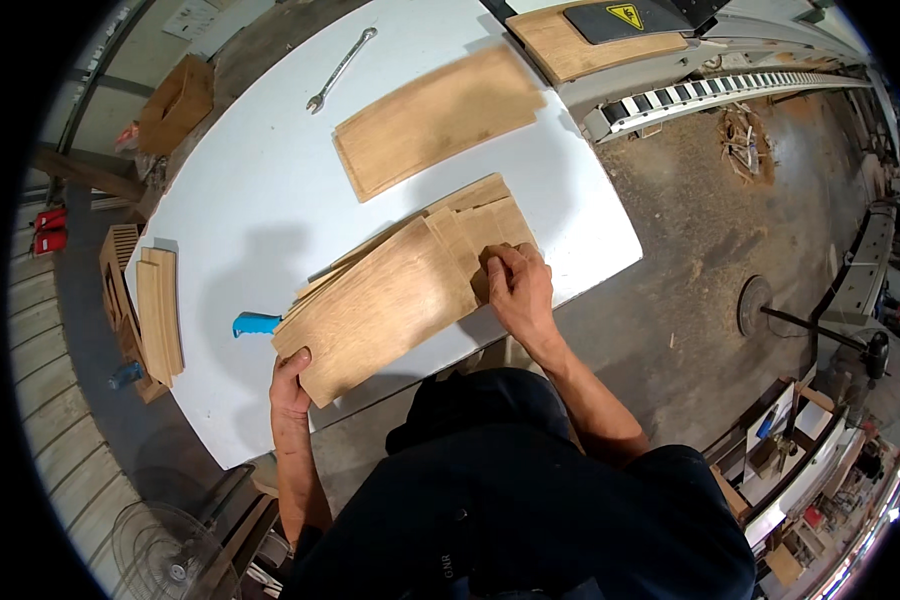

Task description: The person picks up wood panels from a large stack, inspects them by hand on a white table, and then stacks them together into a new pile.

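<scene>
On the white desk (270, 180), seen from the head camera, a fanned stack of thin wooden sheets (400, 285) lies near the front edge, pale brown with a straight grain, the top sheet the widest. The left hand (290, 385) grips the near left corner of the stack, thumb on top. The right hand (518, 290) presses on the right end, its fingertips curled and pinching a sheet edge. A blue handle (256, 323) pokes out from under the stack's left side. Farther back lies a single board (435, 120), and beyond it a spanner (341, 68). At the top a black sign (625, 20) bearing a yellow triangle rests on a wooden panel. A cardboard box (175, 103) sits off the desk's left.
</scene>
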The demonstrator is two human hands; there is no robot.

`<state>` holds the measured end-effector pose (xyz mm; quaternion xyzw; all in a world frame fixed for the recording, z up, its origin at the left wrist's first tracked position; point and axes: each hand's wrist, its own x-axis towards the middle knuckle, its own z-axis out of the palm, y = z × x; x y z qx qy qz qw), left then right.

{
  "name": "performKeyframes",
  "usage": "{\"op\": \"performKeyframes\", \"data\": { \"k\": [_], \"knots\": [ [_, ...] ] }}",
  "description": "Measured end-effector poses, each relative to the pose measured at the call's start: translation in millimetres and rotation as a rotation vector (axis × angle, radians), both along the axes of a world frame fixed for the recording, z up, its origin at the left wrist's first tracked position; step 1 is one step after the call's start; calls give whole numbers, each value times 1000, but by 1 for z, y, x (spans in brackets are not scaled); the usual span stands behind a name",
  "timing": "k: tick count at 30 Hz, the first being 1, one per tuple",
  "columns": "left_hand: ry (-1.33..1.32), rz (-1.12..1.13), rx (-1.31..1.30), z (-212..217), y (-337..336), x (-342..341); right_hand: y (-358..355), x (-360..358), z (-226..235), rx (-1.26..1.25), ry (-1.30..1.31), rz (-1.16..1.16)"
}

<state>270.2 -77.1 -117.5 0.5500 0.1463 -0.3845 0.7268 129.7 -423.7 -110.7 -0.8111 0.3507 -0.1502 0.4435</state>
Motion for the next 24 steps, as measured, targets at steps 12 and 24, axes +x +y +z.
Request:
{"op": "performKeyframes", "data": {
  "k": [12, 24],
  "knots": [
    [-61, 18, 80, 6, 11, 3, 16, -28, -7, -294, 10, 295],
    [-38, 21, 72, 8, 10, 2, -29, -29, -23, -581, 122, 447]
  ]
}}
